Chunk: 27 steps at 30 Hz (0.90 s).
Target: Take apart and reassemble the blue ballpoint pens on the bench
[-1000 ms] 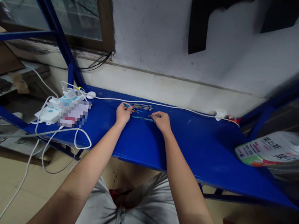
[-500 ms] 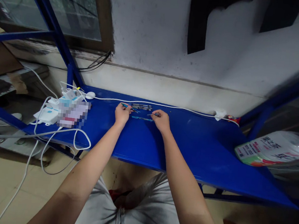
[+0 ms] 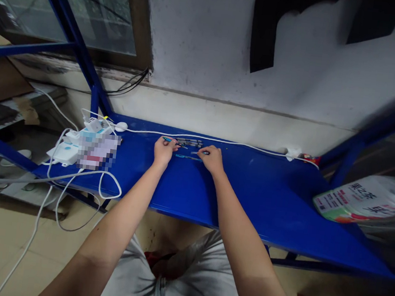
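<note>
**Pinched in fingertips: 1 slim item per hand**

Left hand (image 3: pixel 163 152) grips a teal pen (image 3: pixel 166 139); right hand (image 3: pixel 214 160) pinches a thin pen-like piece (image 3: pixel 206 153), both near the centre of the frame. Dark pens (image 3: pixel 194 141) and a light-blue pen (image 3: pixel 182 156) lie near them on the blue shelf (image 3: pixel 185 189). Each held item is probably light, stiff and smooth enough to roll; mid-barrel looks the surest hold.

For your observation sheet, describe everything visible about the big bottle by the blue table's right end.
The bottle looks like clear plastic, with a white label bearing dark characters and green and red near its base. It appears to lean outward at the table's right end; whether it stands or lies is unclear. Left hand and right hand are away from it.
</note>
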### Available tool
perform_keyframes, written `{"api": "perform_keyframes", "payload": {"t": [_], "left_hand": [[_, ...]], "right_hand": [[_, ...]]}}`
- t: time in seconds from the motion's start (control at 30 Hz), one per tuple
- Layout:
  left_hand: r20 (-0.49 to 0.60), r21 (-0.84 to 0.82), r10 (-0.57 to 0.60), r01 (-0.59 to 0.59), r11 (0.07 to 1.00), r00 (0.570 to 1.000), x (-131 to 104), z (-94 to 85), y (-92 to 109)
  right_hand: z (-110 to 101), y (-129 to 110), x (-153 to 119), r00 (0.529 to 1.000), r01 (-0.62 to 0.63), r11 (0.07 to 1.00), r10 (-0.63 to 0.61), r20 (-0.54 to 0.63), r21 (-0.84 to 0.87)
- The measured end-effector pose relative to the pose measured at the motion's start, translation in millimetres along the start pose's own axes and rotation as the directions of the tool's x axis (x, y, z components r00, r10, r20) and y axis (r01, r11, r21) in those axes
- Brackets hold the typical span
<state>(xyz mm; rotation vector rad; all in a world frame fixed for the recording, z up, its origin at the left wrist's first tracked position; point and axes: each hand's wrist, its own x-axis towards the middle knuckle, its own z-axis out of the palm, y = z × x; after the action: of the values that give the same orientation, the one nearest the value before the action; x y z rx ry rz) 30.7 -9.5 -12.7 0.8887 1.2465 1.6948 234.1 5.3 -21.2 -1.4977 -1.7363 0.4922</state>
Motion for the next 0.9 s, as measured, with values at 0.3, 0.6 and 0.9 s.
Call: {"api": "perform_keyframes", "payload": {"t": [0.3, 0.6, 0.9], "left_hand": [[0.188, -0.100, 0.065, -0.047, 0.994, 0.980, -11.3, 7.8, 0.7], [-0.010, -0.168, 0.112, -0.112, 0.979, 0.994, 0.1, -1.9, 6.9], [0.192, 0.140, 0.185, -0.214, 0.967, 0.964, -3.6, -0.7, 1.8]], "right_hand": [[5.2, -11.0, -3.0, 0.976, 0.214, 0.977, -0.213, 0.053, -0.014], [-5.9, 2.6, -1.0, 0.984, 0.175, 0.983, -0.177, 0.018, 0.062], [-8.3, 2.8, -6.6, 0.983, 0.181, 0.983, -0.182, 0.019, 0.023]]}}
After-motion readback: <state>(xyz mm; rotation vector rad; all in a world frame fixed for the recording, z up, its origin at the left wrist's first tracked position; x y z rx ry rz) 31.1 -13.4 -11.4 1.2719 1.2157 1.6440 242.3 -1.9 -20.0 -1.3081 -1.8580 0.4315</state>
